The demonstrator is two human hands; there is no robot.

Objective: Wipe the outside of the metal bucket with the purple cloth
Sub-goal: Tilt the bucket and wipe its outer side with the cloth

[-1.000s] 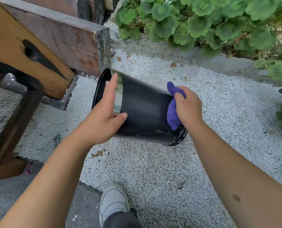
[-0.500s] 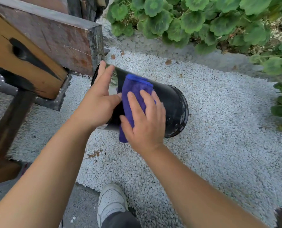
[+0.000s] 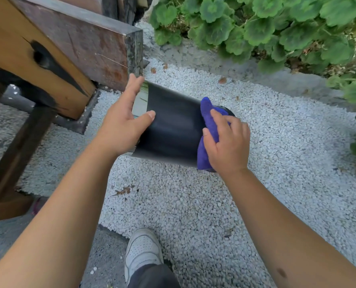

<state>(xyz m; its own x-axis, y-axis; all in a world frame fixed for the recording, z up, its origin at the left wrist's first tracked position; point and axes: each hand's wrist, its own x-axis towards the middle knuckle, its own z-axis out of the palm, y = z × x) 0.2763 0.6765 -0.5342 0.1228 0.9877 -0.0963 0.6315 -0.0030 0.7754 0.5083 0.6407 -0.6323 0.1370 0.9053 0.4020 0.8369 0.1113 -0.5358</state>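
Observation:
The dark metal bucket (image 3: 173, 125) is held on its side above white gravel, its mouth to the left and its base to the right. My left hand (image 3: 124, 119) grips the rim end, fingers over the shiny edge and thumb on the dark wall. My right hand (image 3: 228, 142) presses the purple cloth (image 3: 207, 121) against the wall close to the base. The cloth wraps from the top of the bucket down its near side. The base is mostly hidden behind the cloth and my right hand.
A heavy wooden beam structure (image 3: 54, 59) with a dark leg (image 3: 19, 150) stands close on the left, near the bucket's mouth. White gravel (image 3: 276, 163) covers the ground. Green leafy plants (image 3: 276, 26) line the back and right. My white shoe (image 3: 141, 252) is below.
My right hand slid the purple cloth from the rim end to the base end. The bucket's dark wall between my hands is now uncovered. My left hand stayed at the rim.

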